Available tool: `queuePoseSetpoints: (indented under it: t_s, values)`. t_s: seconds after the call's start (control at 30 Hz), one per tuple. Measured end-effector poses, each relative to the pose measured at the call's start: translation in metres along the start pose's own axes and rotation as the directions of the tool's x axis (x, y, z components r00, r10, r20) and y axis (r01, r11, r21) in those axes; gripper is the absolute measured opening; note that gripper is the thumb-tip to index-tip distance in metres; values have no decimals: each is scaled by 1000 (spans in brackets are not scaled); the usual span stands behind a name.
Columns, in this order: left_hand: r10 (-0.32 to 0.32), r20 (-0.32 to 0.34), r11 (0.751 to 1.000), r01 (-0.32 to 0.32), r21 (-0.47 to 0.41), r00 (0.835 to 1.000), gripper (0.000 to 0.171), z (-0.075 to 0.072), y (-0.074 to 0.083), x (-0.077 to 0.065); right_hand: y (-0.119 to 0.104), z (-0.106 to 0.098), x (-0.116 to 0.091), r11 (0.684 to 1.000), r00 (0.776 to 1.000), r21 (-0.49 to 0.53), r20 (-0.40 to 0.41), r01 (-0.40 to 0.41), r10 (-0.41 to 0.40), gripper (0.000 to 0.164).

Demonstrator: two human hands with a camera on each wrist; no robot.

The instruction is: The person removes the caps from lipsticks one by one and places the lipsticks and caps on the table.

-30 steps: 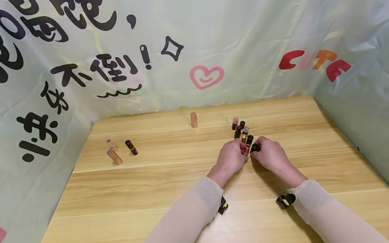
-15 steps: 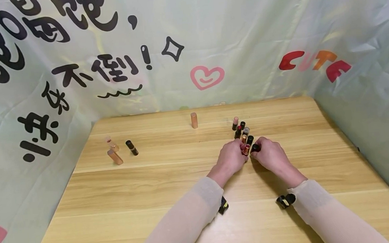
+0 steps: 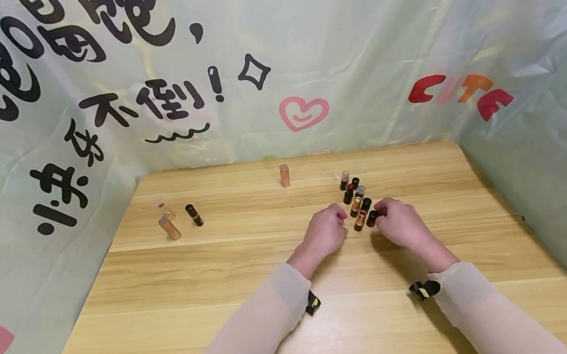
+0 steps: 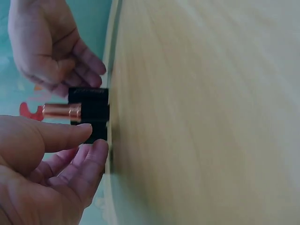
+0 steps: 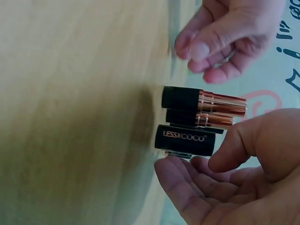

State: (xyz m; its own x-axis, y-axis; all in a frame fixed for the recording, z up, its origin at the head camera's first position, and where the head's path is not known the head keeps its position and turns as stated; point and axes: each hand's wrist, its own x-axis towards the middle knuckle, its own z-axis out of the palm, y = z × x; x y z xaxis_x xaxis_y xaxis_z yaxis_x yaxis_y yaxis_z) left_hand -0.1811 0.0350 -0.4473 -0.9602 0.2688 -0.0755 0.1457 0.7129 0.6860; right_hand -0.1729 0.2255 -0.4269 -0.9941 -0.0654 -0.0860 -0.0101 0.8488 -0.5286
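Two rows of lipsticks and black caps stand upright on the table. At the near end are an uncapped lipstick [image 3: 360, 221] with a black base, copper tube and red tip, and a black lipstick cap [image 3: 372, 218] beside it. My left hand [image 3: 324, 230] is just left of this lipstick, apart from it, its fingers loosely bent around nothing. My right hand [image 3: 399, 222] is at the right side of the cap. In the right wrist view, thumb and fingers lie loosely beside the lettered cap [image 5: 185, 140], without pinching it; light contact is hard to tell.
A rose-gold tube [image 3: 284, 176] stands at the back of the table [image 3: 250, 267]. Toward the left are another rose-gold tube [image 3: 170, 229], a clear-topped pinkish tube [image 3: 165, 210] and a black tube [image 3: 194, 215]. Printed cloth [image 3: 353, 40] hangs behind and at both sides.
My left hand has let go of the near lipstick and drawn back left. My right hand has loosened from the black cap and shifted slightly right. The lipstick and cap stay standing.
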Motion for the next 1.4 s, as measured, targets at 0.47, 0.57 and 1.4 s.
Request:
queuePoseSetpoints:
  t_s: [0.47,0.57,1.4]
  values:
    - [19,-264,988,-58,-141,964,8,-54,-30,-18,-49,-17,10,987,945,136,-325,88,-40,33]
    - [27,-356,983,-90,-162,934,7,-63,-33,-23,-70,-11,15,971,913,155,-392,183,-110,27]
    - [-194,-611,976,91,-196,767,13,-110,-111,-52,-145,81,52,931,942,228,-248,284,-227,19]
